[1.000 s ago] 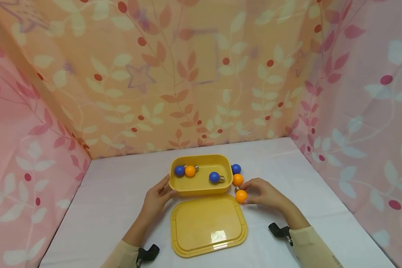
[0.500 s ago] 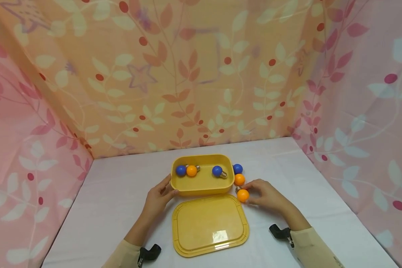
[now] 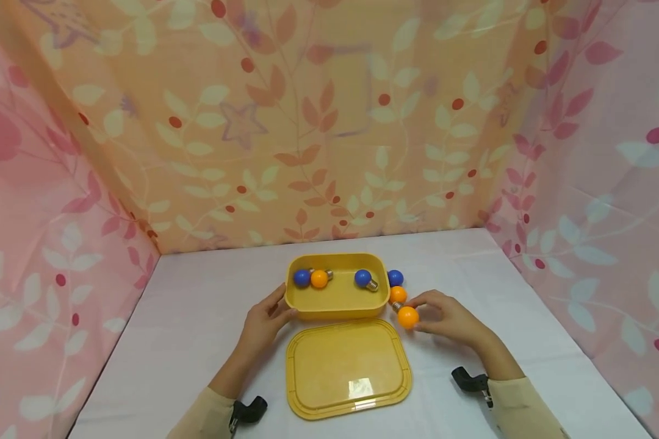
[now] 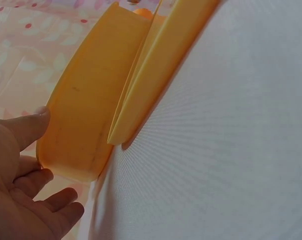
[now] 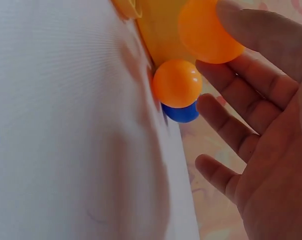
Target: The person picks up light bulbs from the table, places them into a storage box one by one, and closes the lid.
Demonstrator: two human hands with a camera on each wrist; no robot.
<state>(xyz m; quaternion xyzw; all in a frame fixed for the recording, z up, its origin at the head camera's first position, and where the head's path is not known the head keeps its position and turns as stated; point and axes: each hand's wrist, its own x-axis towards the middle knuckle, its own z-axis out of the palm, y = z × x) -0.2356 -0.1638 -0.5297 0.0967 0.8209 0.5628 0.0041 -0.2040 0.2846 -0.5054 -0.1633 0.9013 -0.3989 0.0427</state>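
The yellow plastic box [image 3: 337, 315] stands with two blue bulbs and an orange bulb [image 3: 320, 278] in it. One blue bulb [image 3: 302, 278] lies at its left, the other blue bulb [image 3: 363, 278] at its right. My left hand [image 3: 263, 326] grips the box's front left corner, thumb on the front wall [image 4: 86, 100]. Just off the box's front right corner, my right hand [image 3: 450, 317] pinches an orange bulb [image 3: 408, 317] between thumb and fingers, metal base pointing up and left. Its remaining fingers [image 5: 218, 175] are spread in the right wrist view.
Another orange bulb [image 3: 398, 295] and a blue bulb [image 3: 395, 278] lie along the box's right side. In front of the box lies its yellow lid [image 3: 348, 372], flat on the white tabletop [image 3: 187, 317]. Patterned cloth [image 3: 329, 122] walls the table at the back and sides.
The right-hand blue bulb inside the box has rolled backward, its base turning toward the front. My right hand has moved its orange bulb slightly away from the box. My left hand keeps its place.
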